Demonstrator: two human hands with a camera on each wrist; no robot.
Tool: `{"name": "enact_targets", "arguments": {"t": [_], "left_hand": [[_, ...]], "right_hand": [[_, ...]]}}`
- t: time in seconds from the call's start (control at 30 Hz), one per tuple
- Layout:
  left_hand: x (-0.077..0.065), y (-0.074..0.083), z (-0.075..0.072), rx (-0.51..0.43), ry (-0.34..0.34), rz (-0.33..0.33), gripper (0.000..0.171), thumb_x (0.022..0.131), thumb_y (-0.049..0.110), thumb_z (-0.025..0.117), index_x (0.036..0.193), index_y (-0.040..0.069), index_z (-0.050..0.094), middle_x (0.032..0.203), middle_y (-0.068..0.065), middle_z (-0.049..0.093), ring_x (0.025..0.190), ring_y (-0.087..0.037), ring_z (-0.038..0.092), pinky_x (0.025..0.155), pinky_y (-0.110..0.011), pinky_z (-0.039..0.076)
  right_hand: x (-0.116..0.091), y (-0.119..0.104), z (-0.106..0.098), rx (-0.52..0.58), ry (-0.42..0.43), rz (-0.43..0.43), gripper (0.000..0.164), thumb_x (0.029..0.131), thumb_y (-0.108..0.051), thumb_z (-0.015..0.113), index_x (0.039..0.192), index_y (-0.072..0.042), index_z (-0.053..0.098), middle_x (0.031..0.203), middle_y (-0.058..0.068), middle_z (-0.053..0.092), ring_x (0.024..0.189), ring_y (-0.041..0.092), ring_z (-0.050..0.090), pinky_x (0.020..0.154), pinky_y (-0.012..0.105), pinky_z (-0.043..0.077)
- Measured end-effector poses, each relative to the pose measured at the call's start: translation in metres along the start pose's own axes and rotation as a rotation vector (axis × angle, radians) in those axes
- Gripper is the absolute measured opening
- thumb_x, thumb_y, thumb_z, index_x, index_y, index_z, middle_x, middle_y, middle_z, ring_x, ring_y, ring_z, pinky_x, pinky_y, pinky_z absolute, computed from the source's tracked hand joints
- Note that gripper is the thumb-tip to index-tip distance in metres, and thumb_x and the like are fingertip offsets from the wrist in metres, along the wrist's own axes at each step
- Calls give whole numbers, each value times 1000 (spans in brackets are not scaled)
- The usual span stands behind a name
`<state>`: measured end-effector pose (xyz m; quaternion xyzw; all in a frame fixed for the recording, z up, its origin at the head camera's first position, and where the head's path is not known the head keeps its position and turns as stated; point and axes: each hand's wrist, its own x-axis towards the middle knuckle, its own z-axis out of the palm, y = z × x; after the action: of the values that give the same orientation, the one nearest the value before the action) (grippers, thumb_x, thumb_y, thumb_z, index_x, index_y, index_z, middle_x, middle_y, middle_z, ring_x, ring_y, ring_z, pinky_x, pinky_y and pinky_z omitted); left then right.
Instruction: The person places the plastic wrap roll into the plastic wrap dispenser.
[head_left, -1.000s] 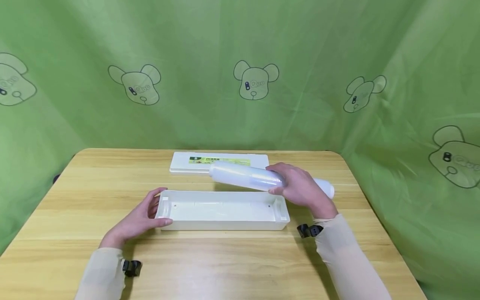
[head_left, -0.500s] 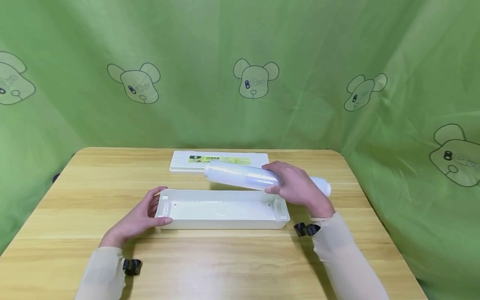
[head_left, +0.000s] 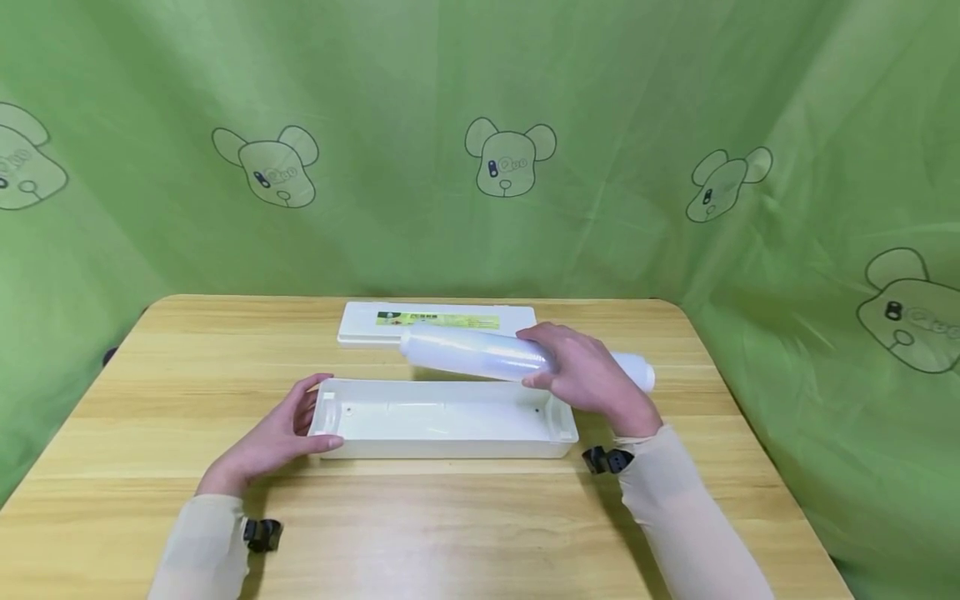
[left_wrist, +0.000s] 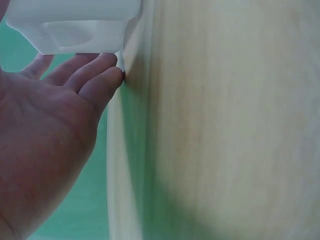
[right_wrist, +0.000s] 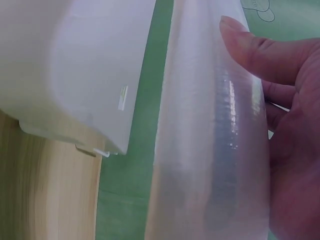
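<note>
My right hand (head_left: 588,371) grips a roll of cling film (head_left: 468,350) around its right half, thumb at the near side. The roll slants, left end farther back, above the table behind a long white plastic box (head_left: 450,451). In the right wrist view the glossy roll (right_wrist: 200,125) runs beside the box wall (right_wrist: 95,65). My left hand (head_left: 273,433) holds the box's left end, thumb over the front rim and fingers round the back corner. Seen from the left wrist, fingers (left_wrist: 100,82) lie along the box's end wall (left_wrist: 90,12). The box is open-topped with nothing inside.
A flat white lid (head_left: 358,321) with a green and yellow label lies behind the box, partly overlapped by the roll in the head view. The wooden table (head_left: 420,533) ends at a green curtain (head_left: 390,242) with printed bear heads.
My right hand and the roll of cling film have drifted slightly left, over the box's back side. The left hand and the box stay in place.
</note>
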<state>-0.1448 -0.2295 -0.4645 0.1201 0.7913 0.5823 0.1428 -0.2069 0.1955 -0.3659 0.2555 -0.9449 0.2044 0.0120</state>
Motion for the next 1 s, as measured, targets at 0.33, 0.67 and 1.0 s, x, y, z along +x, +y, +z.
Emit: {"name": "enact_targets", "arguments": {"t": [0.33, 0.67, 1.0], "left_hand": [[0, 1, 0, 6, -2, -10, 97, 83, 18, 80, 154, 10, 14, 153, -28, 28, 138, -44, 30, 111, -54, 27], [1, 3, -1, 10, -6, 2, 97, 83, 16, 80, 154, 9, 14, 151, -28, 30, 137, -44, 32, 111, -54, 28], [1, 2, -2, 14, -7, 5, 97, 83, 16, 80, 154, 8, 14, 152, -27, 31, 137, -43, 32, 111, -53, 28]], "right_hand": [[-3, -6, -1, 23, 1, -38, 61, 80, -26, 82, 135, -16, 58, 131, 5, 60, 113, 25, 57, 95, 49, 46], [-2, -14, -3, 30, -25, -38, 61, 80, -28, 83, 135, -18, 58, 131, 3, 60, 117, 24, 56, 97, 50, 45], [1, -19, -2, 29, -43, -58, 61, 81, -28, 82, 135, -15, 58, 134, 4, 58, 125, 26, 51, 103, 50, 42]]}}
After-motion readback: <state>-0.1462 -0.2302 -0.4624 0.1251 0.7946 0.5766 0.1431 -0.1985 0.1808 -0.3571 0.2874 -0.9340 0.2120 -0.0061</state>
